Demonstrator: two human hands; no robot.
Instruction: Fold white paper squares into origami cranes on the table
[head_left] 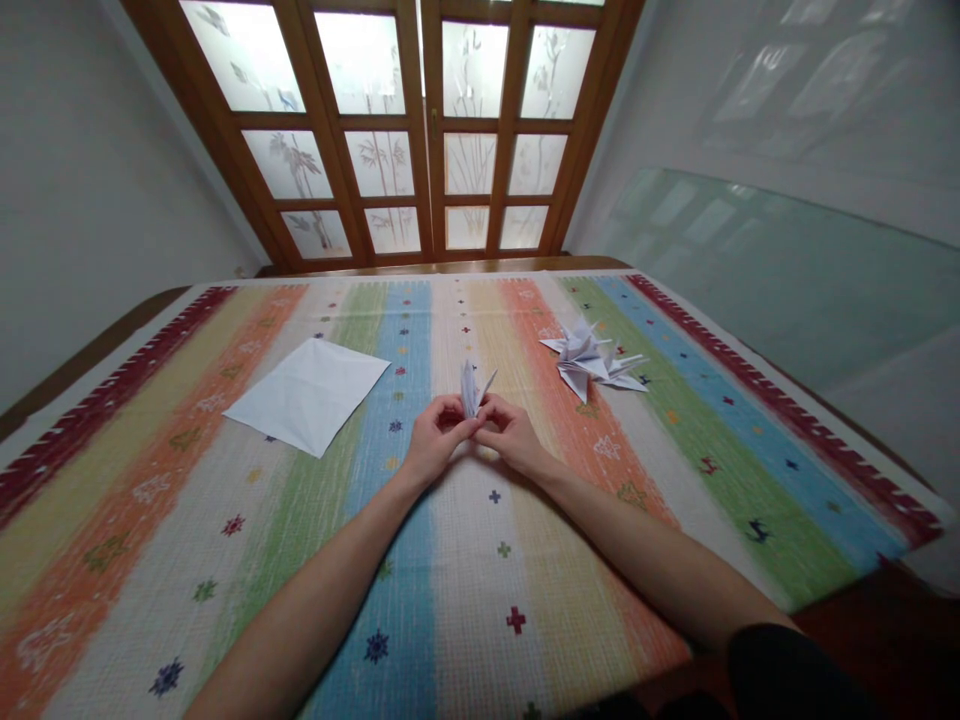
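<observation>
Between my two hands, over the middle of the table, stands a small folded piece of white paper [470, 388] with pointed flaps sticking upward. My left hand [437, 432] pinches its lower left side, thumb reaching across toward the other hand. From the right, my right hand [510, 432] grips the base with thumb and fingers closed. The fingertips of both hands nearly meet and hide the bottom of the folded paper. To the left lies a flat white square sheet [311, 395] with faint creases. A cluster of folded white paper cranes [589, 358] rests to the right.
A striped, patterned tablecloth [480, 560] covers the table. Wooden doors with frosted panes [424, 130] stand beyond the far edge. On the right, a pale glass panel [787, 270] runs along the wall, and a white wall [90, 180] borders the left.
</observation>
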